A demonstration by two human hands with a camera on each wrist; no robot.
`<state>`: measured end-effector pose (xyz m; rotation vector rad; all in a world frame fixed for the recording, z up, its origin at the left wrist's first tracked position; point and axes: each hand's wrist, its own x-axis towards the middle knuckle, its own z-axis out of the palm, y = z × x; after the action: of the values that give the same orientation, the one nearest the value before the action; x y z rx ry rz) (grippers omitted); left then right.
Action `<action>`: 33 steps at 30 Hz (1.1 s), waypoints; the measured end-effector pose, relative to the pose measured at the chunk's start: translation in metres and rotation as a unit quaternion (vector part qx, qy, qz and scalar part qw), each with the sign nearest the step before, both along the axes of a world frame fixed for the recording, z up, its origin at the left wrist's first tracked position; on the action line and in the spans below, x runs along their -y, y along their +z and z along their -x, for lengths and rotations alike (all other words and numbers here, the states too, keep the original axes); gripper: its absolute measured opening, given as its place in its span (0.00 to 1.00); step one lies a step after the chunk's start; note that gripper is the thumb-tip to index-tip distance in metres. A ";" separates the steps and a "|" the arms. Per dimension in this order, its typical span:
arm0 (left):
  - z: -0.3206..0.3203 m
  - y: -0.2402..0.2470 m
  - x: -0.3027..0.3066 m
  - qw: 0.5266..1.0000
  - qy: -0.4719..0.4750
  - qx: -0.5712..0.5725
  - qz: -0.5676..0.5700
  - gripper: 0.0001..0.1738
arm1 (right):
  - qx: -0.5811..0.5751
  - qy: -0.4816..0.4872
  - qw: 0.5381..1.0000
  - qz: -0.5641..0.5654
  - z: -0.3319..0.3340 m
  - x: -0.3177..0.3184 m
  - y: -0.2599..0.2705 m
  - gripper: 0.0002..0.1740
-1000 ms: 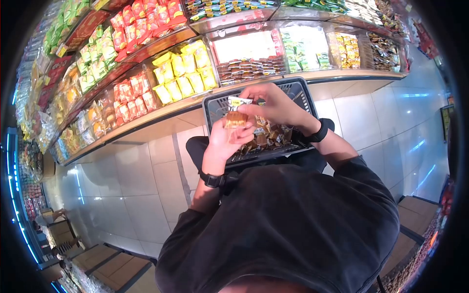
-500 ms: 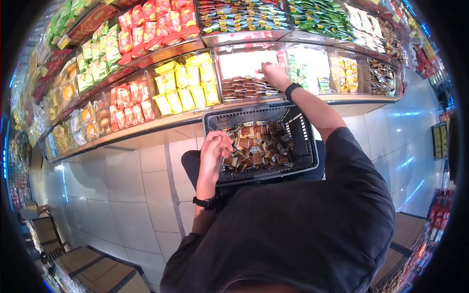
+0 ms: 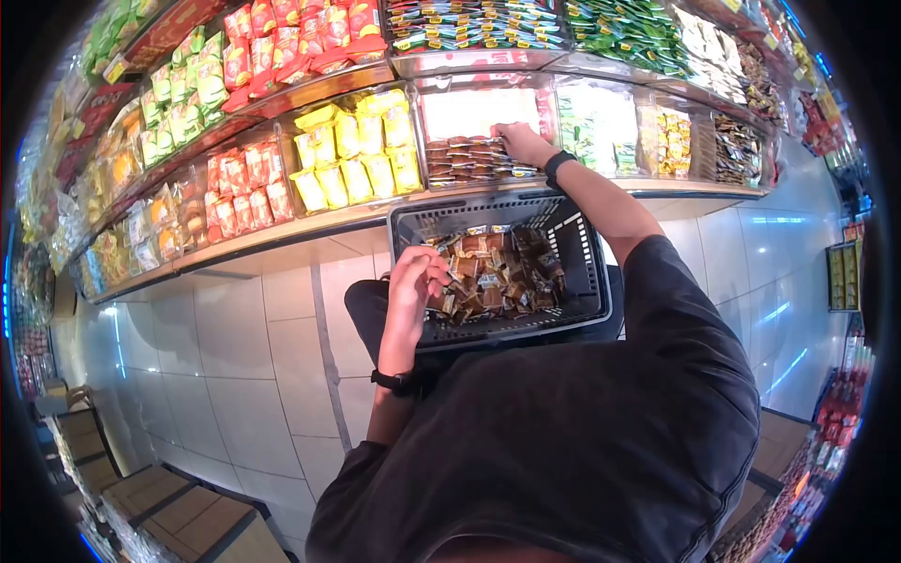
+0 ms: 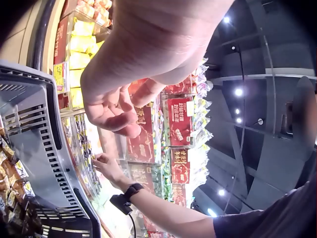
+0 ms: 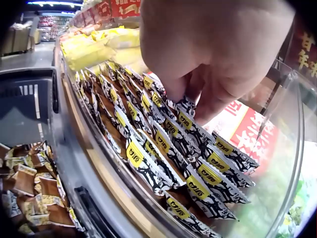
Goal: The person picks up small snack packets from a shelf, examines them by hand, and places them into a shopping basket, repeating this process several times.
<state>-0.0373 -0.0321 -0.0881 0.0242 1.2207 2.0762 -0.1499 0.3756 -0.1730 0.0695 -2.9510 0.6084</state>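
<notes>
My right hand point(image 3: 526, 147) reaches into a clear shelf bin, thumb and fingers pinching the top of a small brown snack packet point(image 5: 186, 106) with a black, white and yellow end. Tight rows of matching packets point(image 5: 171, 148) stand upright around it. Over the left side of a grey shopping basket point(image 3: 584, 258) hovers my left hand point(image 3: 411, 281), its fingers loosely bent with nothing between them. Many loose brown packets point(image 3: 497, 279) lie jumbled on the basket's floor. The palm and bent fingers point(image 4: 113, 121) of the left hand show in the left wrist view.
Yellow bags point(image 3: 361, 155) fill the bin to the left, and white-and-green packets point(image 3: 601, 136) the one to the right. A wooden shelf edge point(image 3: 328, 225) runs behind the basket. Higher bins hold red bags point(image 3: 300, 38). Tiled floor point(image 3: 235, 357) lies to the left.
One second ago both hands held a packet above the basket. My right hand then moved forward to the bin and now lowers slightly onto the packets; the left stays beside the basket, without a packet.
</notes>
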 end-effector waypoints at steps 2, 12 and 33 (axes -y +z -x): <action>0.001 -0.006 -0.003 1.000 -0.018 -0.011 0.000 0.11 | 0.024 0.001 1.000 0.001 -0.002 0.002 0.003 0.13; 0.006 -0.058 -0.022 0.963 -0.078 -0.134 0.220 0.08 | -0.117 -0.087 0.983 0.114 -0.090 0.078 0.070 0.08; -0.001 -0.238 -0.074 0.582 -0.480 -0.477 0.451 0.46 | 0.349 0.076 0.932 0.064 -0.220 0.175 -0.176 0.56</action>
<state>-0.0367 0.0415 -0.3264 1.1661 2.0612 0.2008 0.0697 0.2004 -0.3490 0.0847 -3.5968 1.0307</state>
